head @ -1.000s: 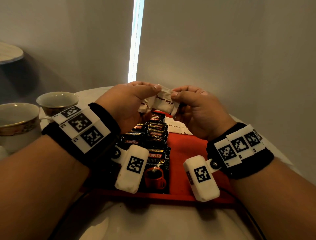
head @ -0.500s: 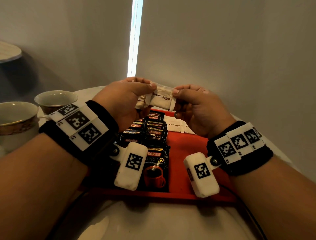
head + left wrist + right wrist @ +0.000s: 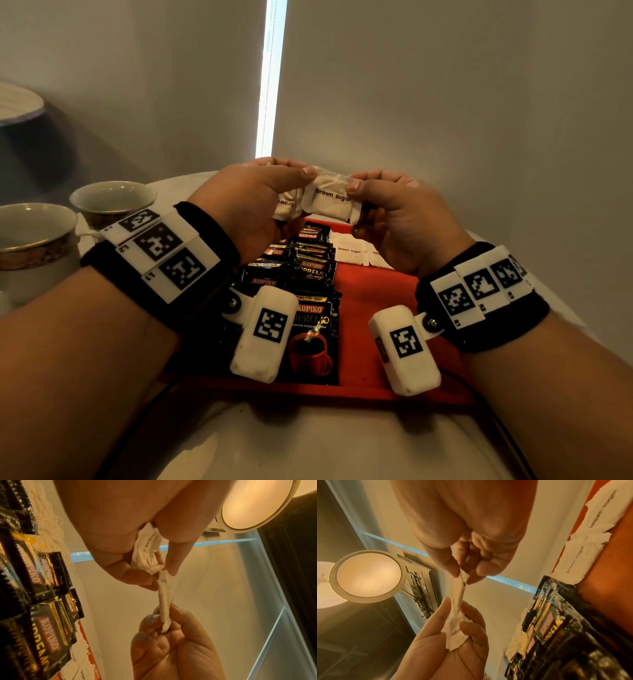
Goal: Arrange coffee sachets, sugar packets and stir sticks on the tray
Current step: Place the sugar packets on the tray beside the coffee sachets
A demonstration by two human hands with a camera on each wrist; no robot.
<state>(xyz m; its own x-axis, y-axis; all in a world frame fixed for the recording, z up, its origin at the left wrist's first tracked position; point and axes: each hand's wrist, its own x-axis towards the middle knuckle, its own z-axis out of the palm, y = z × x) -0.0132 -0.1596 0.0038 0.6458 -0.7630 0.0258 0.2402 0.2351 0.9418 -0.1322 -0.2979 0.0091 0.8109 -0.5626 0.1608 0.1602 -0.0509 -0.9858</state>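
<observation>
Two cups [image 3: 72,219], perhaps porcelain; ceiling lamp [image 3: 368,574].

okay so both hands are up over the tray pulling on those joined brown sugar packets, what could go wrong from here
1. The brown sugar packets are stretched between the left hand and right hand; the paper might tear off the seam and spill sugar onto the red tray.
2. A sudden release could drop a hand onto the coffee sachets lined up beneath, knocking the rows askew.

"brown sugar" on white packets [image 3: 334,202]; "KOPIKO SUPREMO" on black sachets [image 3: 313,317]
</observation>
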